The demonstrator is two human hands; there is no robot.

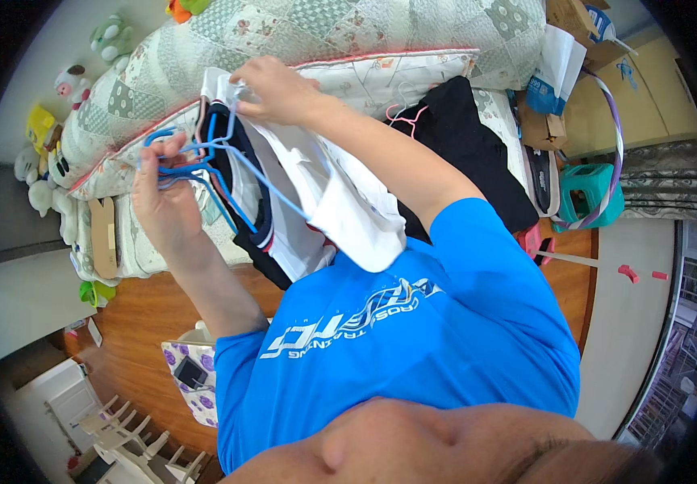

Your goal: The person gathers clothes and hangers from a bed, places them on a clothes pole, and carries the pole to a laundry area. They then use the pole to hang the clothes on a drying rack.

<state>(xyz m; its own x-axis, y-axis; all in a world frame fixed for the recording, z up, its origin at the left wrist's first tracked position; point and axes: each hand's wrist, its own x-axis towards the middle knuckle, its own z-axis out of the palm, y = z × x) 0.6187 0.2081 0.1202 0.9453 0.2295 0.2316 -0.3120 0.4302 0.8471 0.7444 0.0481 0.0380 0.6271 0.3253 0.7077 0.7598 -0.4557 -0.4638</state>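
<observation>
My left hand (166, 199) is closed around the hook ends of several blue clothes hangers (218, 181), a pink one among them. Dark, grey and white garments hang from these in a bunch. One blue hanger at the front reaches into a white garment (360, 224), which drapes down against my blue shirt. Up and to the right, my right hand (276, 91) pinches white cloth or a hanger part near the top of the bunch; its fingertips partly hide which. Black garments (463, 157) with a pink hanger (406, 118) lie on the bed at the right.
A patchwork quilt (336, 30) is heaped along the far side of the bed, with plush toys at the left. A cardboard piece (103, 236) lies on the bed's left edge. At the right are cardboard boxes, a teal plastic stool (587, 193) and a purple-white hoop (618, 139).
</observation>
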